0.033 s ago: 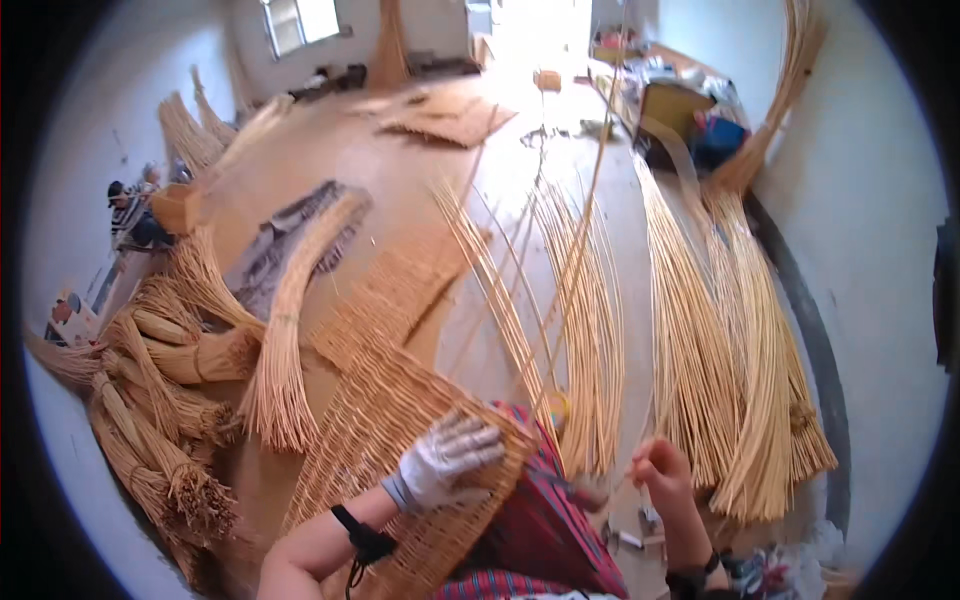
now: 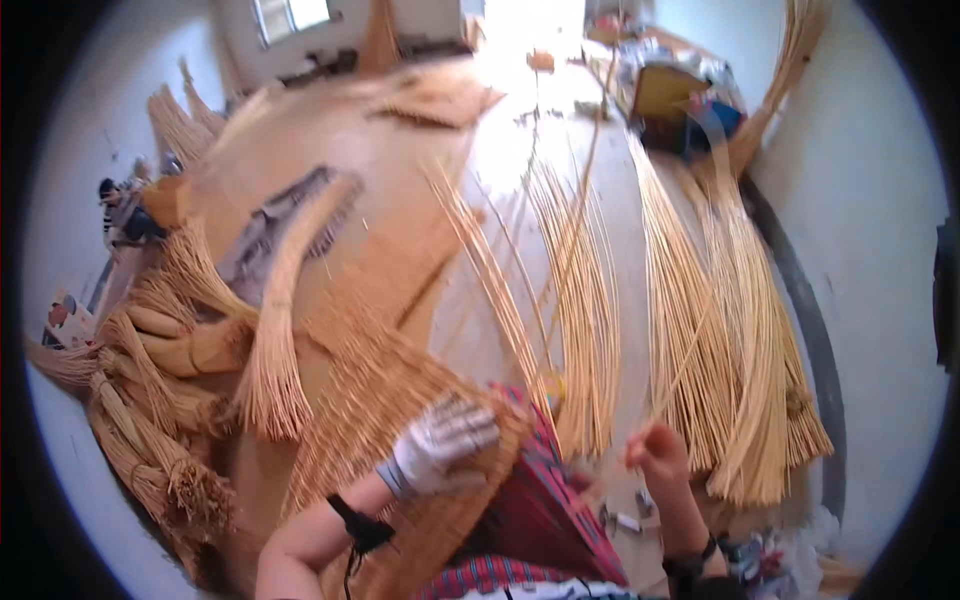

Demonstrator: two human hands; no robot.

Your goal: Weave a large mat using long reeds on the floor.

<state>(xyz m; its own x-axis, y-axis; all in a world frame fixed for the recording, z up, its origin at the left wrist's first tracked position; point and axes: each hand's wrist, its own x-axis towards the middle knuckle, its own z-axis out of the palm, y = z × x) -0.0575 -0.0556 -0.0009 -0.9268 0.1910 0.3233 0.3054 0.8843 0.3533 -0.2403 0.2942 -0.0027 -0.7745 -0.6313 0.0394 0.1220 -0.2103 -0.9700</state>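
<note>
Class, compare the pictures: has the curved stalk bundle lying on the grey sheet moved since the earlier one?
No; the bundle lies across the grey sheet the same way; both shift together in the view.

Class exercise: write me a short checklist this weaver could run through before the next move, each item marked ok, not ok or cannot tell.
1. Left hand on the woven panel: ok, it lies on the weave near a corner.
2. Left hand protected: ok, it wears a white glove.
3. Right hand protected: not ok, its fingers are bare.
4. Right hand gripping a rod: cannot tell, its fingers are curled but blurred.
5. Loose rods at hand: ok, they lie spread just ahead, seemingly reachable.
6. Panel's underside sound: cannot tell, it is hidden.
</note>
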